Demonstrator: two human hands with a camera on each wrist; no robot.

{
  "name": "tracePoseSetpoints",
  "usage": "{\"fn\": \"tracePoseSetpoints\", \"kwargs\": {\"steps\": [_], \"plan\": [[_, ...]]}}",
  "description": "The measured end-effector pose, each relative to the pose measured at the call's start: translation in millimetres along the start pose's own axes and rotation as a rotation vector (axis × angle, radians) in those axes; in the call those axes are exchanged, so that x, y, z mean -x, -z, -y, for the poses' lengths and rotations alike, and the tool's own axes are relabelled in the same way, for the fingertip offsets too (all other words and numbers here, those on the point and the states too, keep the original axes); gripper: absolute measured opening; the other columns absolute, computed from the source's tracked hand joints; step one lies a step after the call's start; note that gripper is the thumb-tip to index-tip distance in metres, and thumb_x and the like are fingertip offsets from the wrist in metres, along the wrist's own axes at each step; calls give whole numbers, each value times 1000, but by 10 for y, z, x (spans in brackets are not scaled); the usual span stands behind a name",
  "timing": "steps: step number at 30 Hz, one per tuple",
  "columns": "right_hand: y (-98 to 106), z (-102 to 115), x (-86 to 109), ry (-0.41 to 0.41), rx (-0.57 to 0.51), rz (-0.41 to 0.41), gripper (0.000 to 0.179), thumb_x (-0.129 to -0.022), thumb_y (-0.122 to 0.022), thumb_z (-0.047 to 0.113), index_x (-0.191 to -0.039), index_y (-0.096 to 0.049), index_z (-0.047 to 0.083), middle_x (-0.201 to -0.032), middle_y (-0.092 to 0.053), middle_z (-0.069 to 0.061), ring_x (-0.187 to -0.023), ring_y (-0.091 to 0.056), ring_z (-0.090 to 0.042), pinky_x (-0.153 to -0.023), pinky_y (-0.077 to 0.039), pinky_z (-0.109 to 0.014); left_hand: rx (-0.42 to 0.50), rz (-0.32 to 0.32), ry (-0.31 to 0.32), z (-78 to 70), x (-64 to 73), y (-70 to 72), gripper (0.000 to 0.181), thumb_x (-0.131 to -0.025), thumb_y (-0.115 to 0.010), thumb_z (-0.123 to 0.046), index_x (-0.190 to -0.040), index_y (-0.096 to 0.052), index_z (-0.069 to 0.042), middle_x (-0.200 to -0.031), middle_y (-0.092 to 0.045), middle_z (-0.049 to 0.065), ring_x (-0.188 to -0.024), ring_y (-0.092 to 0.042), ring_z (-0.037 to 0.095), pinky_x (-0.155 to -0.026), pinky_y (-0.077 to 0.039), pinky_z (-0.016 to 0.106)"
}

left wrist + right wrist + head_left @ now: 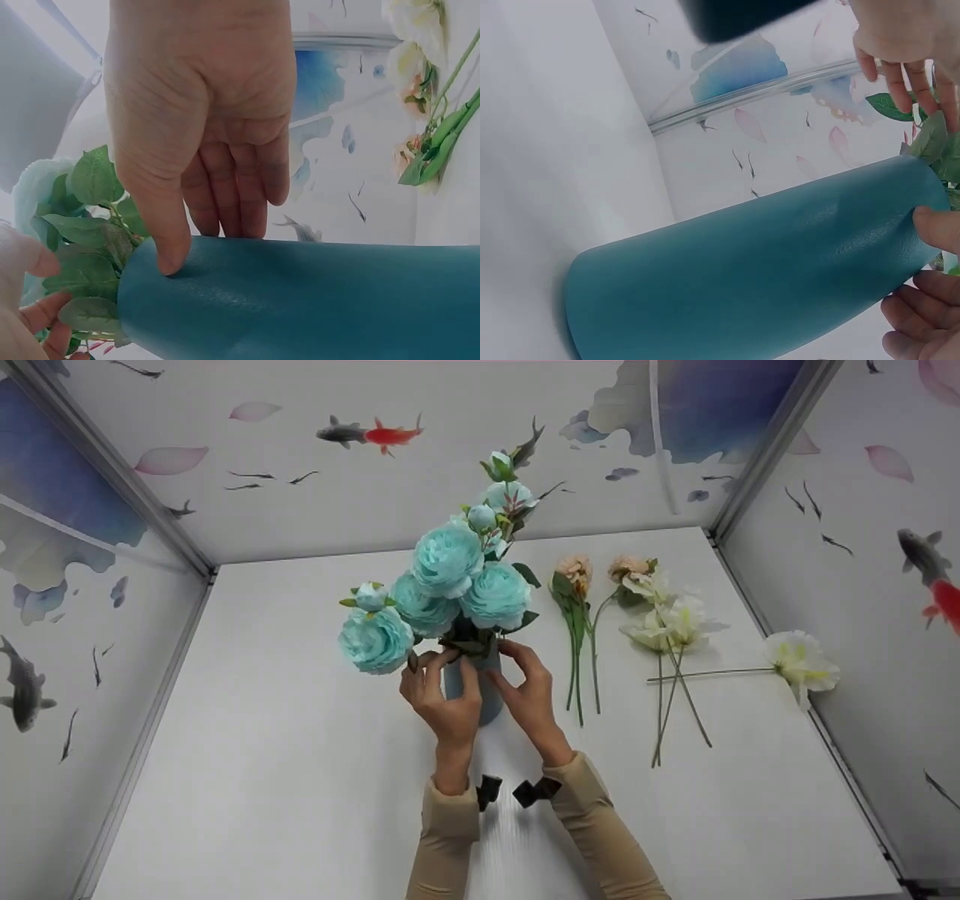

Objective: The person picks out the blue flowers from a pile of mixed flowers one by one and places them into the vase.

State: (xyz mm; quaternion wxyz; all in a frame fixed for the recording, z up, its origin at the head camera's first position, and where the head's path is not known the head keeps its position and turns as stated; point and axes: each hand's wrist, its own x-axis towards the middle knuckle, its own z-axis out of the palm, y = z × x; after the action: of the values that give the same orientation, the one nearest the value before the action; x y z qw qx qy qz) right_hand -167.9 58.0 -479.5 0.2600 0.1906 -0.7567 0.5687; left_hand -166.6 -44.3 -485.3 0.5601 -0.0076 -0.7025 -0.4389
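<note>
A tall blue-green vase [491,709] stands upright on the table, filled with turquoise flowers [448,559]. My right hand [531,697] holds it near the rim. In the right wrist view the right thumb presses the smooth wall of the vase [750,259], with the fingers along its side. On the other side my left hand [448,709] is up at the rim, thumb and fingers spread apart. The left wrist view places those left fingers [46,311] among the green leaves [86,274] just above the vase mouth.
To the right lie peach flowers [574,577] and several white flowers [686,619] with thin stems. One white flower [804,664] hangs over the right table edge. Printed panels [277,502] wall in the white table [300,780] at the back and sides.
</note>
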Motion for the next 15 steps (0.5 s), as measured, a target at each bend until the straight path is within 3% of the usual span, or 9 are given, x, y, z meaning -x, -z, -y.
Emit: {"fn": "tracePoseSetpoints", "kwargs": {"steps": [4, 7, 11, 15], "plan": [[11, 2, 7, -13, 14, -2, 35, -78, -67, -12, -110, -56, -16, -108, -59, -29, -103, -57, -41, -93, -43, -47, 84, 3, -5, -38, 36, 21, 8, -75, -64, 5, -79, -68, -1, -77, -62, 9, -74, -58, 23, -77, -37, 41], [40, 7, 27, -8, 32, -16, 33, -78, -66, -13, -110, -56, -17, -108, -59, -30, -102, -57, -42, -92, -43, -48, 135, 46, 1, -65, 85, 34, 10, -73, -65, 10, -77, -67, 1, -71, -61, 9, -66, -58, 22, -68, -42, 37], [91, 15, 67, 2, 62, -38, 29, -80, -65, -12, -108, -58, -16, -106, -60, -30, -100, -58, -42, -90, -44, -49, 199, 163, 6, -101, 152, 42, 9, -73, -66, 12, -76, -67, 3, -68, -64, 11, -62, -60, 22, -60, -48, 34], [156, -27, 117, -8, 81, -48, 26, -83, -63, -10, -108, -58, -16, -106, -60, -30, -99, -59, -42, -88, -45, -49, 253, 279, 17, -128, 226, 2, 9, -78, -65, 11, -80, -69, 4, -75, -68, 12, -68, -65, 22, -61, -52, 32]]}}
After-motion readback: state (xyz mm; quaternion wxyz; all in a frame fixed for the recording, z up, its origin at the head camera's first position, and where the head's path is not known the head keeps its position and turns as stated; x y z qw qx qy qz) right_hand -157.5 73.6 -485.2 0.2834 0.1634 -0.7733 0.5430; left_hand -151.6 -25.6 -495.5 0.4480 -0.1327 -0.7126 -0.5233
